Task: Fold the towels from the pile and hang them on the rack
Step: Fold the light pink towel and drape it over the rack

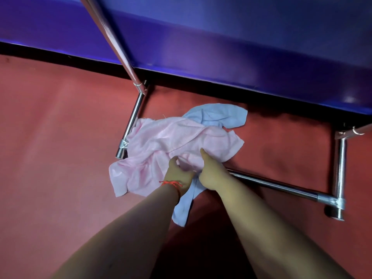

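Red floor, blue wall far side. We see steel rack base on floor, pile inside it. Pink towel crumpled on top, blue towel beneath, tail trailing near. Left hand and right hand reach down together, arms extended, fingers curled pinching pink towel's near edge, likely to lift it clear for folding.

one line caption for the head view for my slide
Both hands gather a pink towel lying over a blue towel beside the rack's base.
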Motion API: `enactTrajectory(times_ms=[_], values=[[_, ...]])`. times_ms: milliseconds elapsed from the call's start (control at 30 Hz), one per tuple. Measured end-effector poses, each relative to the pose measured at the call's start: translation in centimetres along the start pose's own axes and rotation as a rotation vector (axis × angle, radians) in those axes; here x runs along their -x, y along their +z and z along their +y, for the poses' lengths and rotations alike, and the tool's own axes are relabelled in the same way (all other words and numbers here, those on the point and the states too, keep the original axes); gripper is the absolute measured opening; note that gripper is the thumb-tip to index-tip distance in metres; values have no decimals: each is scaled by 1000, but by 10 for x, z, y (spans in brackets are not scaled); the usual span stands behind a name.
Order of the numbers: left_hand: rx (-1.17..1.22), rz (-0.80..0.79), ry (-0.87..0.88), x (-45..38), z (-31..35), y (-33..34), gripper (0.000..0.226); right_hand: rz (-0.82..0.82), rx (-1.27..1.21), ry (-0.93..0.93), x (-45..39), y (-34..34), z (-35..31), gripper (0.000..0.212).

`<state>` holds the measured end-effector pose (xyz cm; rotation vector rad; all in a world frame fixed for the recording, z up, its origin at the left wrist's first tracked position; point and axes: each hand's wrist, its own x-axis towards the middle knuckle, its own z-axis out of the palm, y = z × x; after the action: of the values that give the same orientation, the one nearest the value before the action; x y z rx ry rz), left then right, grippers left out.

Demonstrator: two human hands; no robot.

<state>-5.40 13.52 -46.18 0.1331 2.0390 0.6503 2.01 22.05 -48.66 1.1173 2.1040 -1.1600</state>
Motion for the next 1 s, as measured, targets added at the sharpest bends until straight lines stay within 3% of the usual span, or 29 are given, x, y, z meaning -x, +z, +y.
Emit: enactTrajectory(times_ms=[67,167,267,367,500,600,733,867,1000], values=[[-57,-5,8,1,3,1,63,44,12,17,3,0,1,72],[-180,-14,19,5,4,0,19,74,66,22,11,-4,4,52],[-164,-100,38,17,5,-1,23,119,116,58,26,-13,8,28],[-211,-152,74,36,15,-7,32,151,150,62,50,-29,7,33],[-325,-178,176,78,38,-18,3,195,203,55,100,-56,-6,28],[-320,-212,299,124,59,-26,21,251,228,57,152,-77,-14,26],[-415,-210,472,178,87,-45,8,345,269,86,224,-102,-24,20],[-562,-335,624,240,109,-69,18,475,232,128,294,-119,-32,25],[-634,-290,855,303,106,-98,17,631,98,200,359,-123,-33,22]])
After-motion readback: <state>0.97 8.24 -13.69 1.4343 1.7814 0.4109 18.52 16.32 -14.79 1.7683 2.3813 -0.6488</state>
